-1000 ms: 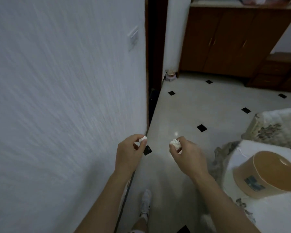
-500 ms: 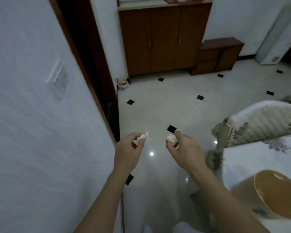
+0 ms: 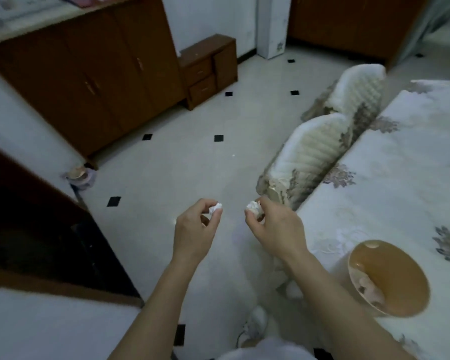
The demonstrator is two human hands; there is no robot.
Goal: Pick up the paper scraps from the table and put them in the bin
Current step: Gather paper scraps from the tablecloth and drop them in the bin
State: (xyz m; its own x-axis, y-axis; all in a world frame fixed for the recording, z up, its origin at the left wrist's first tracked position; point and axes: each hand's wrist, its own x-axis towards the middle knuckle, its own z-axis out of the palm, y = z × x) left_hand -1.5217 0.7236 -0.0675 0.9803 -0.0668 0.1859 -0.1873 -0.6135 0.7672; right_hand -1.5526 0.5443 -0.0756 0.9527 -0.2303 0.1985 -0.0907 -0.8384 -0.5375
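both hands are held out over the floor [image 3: 192, 157], side by side and a little apart. the left hand [image 3: 192, 232] has its thumb and fingertips pinched shut on a small white paper scrap [image 3: 215, 208], which sticks up above the knuckles. the right hand [image 3: 276, 227] is closed the same way round a second scrap [image 3: 252, 206], a crumpled white wad at the tips, with the rest of the fingers curled under it. neither scrap touches anything but the hand that has it.

the bin [image 3: 390, 279] is a tan, round tub on the table [image 3: 400, 178], just right of the right forearm, mouth open and tipped toward us. some pale crumpled stuff lies inside against its near-left wall; it looks like paper but i can't say for sure. the table wears a white cloth with grey flower prints.

two chairs [image 3: 312, 154] with quilted white covers are pushed in against the table's left edge, one behind the other. the floor is pale tile with small black squares. a brown cabinet [image 3: 89, 79] runs along the far-left wall, a low drawer unit [image 3: 208, 71] beside it. a small pinkish thing [image 3: 79, 175] sits on the floor at the wall corner, too blurred to name. a dark doorway [image 3: 37, 229] opens at left. a white shoe [image 3: 256, 320] shows below the arms.
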